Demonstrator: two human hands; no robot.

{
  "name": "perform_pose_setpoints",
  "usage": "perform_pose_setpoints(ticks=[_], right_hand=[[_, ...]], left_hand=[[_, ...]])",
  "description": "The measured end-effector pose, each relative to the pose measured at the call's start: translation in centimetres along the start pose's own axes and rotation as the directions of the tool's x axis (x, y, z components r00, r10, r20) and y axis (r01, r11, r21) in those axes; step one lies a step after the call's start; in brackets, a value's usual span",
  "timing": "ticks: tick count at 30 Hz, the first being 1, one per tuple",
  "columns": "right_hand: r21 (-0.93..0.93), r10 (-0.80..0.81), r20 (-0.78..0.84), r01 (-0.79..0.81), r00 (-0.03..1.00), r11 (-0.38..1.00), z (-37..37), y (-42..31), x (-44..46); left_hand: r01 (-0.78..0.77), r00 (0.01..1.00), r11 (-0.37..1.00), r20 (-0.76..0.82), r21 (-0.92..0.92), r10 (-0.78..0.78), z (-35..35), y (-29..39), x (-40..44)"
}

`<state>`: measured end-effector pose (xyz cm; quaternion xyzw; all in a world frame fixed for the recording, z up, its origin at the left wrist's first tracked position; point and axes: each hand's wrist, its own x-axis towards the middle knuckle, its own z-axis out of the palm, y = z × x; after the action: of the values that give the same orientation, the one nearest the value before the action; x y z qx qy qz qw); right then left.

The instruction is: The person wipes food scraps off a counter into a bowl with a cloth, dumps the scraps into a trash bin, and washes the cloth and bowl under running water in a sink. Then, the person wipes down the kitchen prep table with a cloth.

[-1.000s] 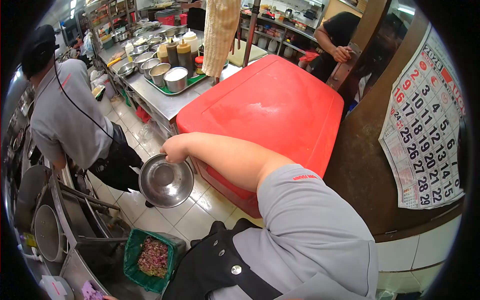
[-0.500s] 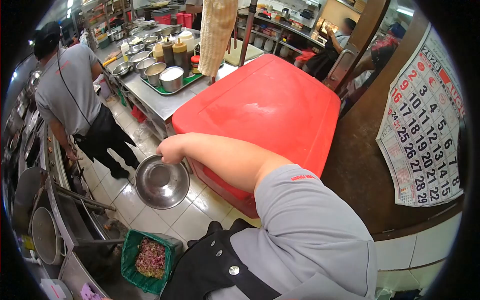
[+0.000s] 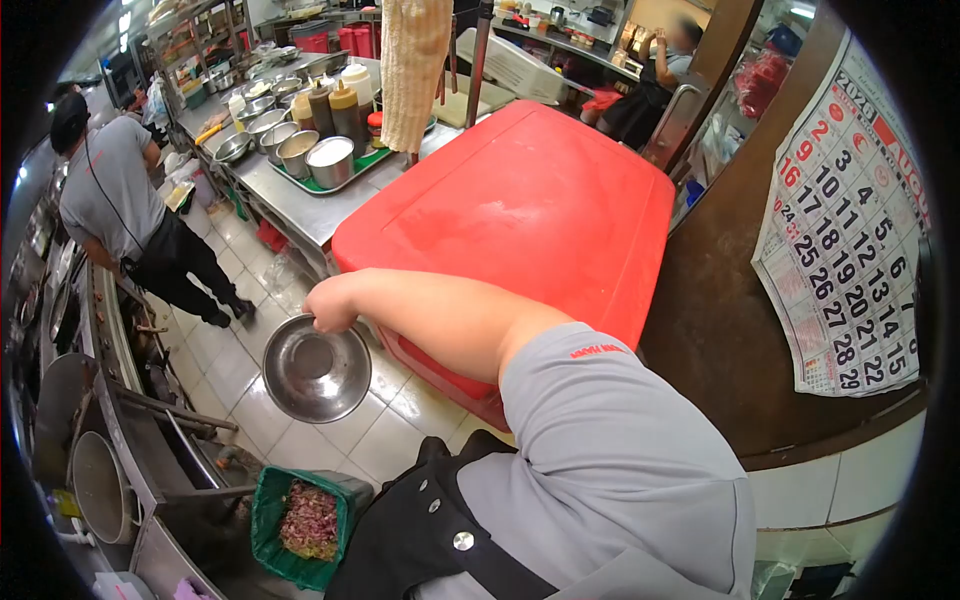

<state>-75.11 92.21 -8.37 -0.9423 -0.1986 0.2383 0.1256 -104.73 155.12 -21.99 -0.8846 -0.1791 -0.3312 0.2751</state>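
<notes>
My right arm reaches across to the left beside a big red lid. At its end, my right hand is closed on the rim of a shallow steel bowl. The bowl hangs tilted above the tiled floor, its round inside facing me, and looks empty. Below it stands a green-lined bin holding chopped purple and pale scraps. The bowl and bin are apart. My left hand is out of view.
A co-worker in grey stands at the left by the stove line. A steel counter carries sauce bottles and metal pots. Another person is at the back. A large pot sits lower left; a calendar hangs right.
My right hand and the bowl have shifted slightly left in view, still held together. The co-worker has moved farther off and leans more. The person at the back is more visible.
</notes>
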Motion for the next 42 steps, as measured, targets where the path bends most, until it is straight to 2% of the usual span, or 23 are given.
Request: perform_pose_setpoints(ticks=[1,2,3,4,5,6,7,8,10,11,12,13,14,16,17,20,23,25,26,29,33,38,42], right_hand=[[-0.007,0.000,0.001,0.000,1.000,1.000,-0.2,0.1,-0.4],[-0.016,-0.014,0.009,0.014,1.000,1.000,-0.4,-0.1,-0.8],[-0.076,-0.038,0.037,0.041,0.999,0.996,-0.3,0.2,-0.5],[-0.078,-0.085,-0.021,0.083,0.996,0.994,0.7,0.9,0.4],[-0.063,-0.133,-0.083,0.128,0.988,0.990,1.2,1.1,1.2],[-0.078,-0.090,-0.025,0.088,0.996,0.993,1.5,1.6,1.9],[-0.011,-0.165,-0.056,0.164,0.985,0.986,1.2,1.5,1.5],[-0.011,-0.207,-0.076,0.206,0.975,0.978,-0.2,0.1,-0.5],[0.014,-0.185,-0.086,0.187,0.979,0.982,0.2,0.9,0.2],[-0.020,-0.144,-0.094,0.143,0.985,0.990,-0.2,0.1,-0.3],[0.008,-0.230,-0.121,0.232,0.966,0.973,-0.1,0.4,0.0],[-0.011,-0.193,-0.095,0.193,0.977,0.981,-0.2,-0.2,-0.6],[0.059,-0.194,-0.076,0.199,0.978,0.978,-0.2,-0.6,-0.6],[0.105,-0.278,-0.098,0.288,0.956,0.952,-0.3,-1.8,-0.4],[0.038,-0.225,-0.035,0.226,0.974,0.973,-1.1,-3.0,0.3],[-0.279,-0.274,0.031,0.272,0.961,0.921,-4.1,-5.9,4.8],[-0.384,-0.277,0.053,0.275,0.959,0.881,-6.6,-9.8,10.5],[-0.373,-0.264,0.036,0.258,0.964,0.891,-6.6,-11.2,14.3],[-0.344,-0.305,0.042,0.300,0.951,0.890,-5.8,-10.3,16.9],[-0.196,-0.208,0.107,0.225,0.972,0.954,-3.4,-10.9,20.6],[0.007,-0.252,0.061,0.252,0.966,0.968,1.3,-8.0,24.9],[0.144,-0.135,0.052,0.126,0.989,0.982,2.6,-4.8,30.8],[0.323,-0.110,0.162,0.053,0.981,0.945,0.4,-6.7,35.8]], left_hand=[[-0.037,0.999,0.999,0.021,-0.038,0.038,0.2,-0.7,0.4],[-0.071,0.997,0.980,-0.006,-0.185,0.071,-2.0,0.3,1.8],[-0.200,0.976,0.831,-0.180,-0.518,0.123,-4.5,1.0,3.2],[-0.200,0.978,0.738,-0.172,-0.644,0.115,-6.3,1.8,4.5],[0.460,0.850,0.765,0.473,-0.451,-0.233,-6.2,1.3,2.9],[0.564,0.786,0.762,0.488,-0.317,-0.379,-1.0,-0.6,0.7],[0.649,0.706,0.707,0.569,-0.282,-0.421,-2.8,0.1,1.8],[0.552,0.802,0.766,0.462,-0.330,-0.379,-4.0,0.8,2.4],[0.497,0.825,0.848,0.403,-0.186,-0.396,-2.3,0.8,1.4],[0.498,0.820,0.856,0.399,-0.141,-0.411,-1.4,0.7,0.9],[0.474,0.822,0.879,0.384,-0.053,-0.421,-0.5,0.9,0.4],[0.486,0.815,0.874,0.376,-0.030,-0.440,-0.3,1.0,0.4],[0.494,0.770,0.867,0.434,0.058,-0.468,-0.5,1.1,0.5],[0.505,0.780,0.862,0.401,0.048,-0.480,0.3,0.6,-0.1],[0.504,0.790,0.863,0.382,0.037,-0.478,0.5,0.4,-0.5],[0.571,0.773,0.819,0.375,-0.059,-0.512,0.0,0.4,-0.1],[0.624,0.739,0.777,0.387,-0.086,-0.551,-0.3,0.8,0.3],[0.636,0.733,0.763,0.400,-0.117,-0.550,-0.5,0.7,0.3],[0.640,0.734,0.756,0.398,-0.135,-0.550,-0.5,0.5,0.7],[0.619,0.701,0.785,0.454,-0.005,-0.550,-0.5,0.6,0.7],[0.668,0.684,0.741,0.448,-0.069,-0.575,-0.7,0.6,1.0],[0.778,0.625,0.568,0.247,-0.269,-0.740,1.1,1.8,5.8],[0.804,0.561,0.590,0.240,0.071,-0.792,4.7,4.5,9.3]])
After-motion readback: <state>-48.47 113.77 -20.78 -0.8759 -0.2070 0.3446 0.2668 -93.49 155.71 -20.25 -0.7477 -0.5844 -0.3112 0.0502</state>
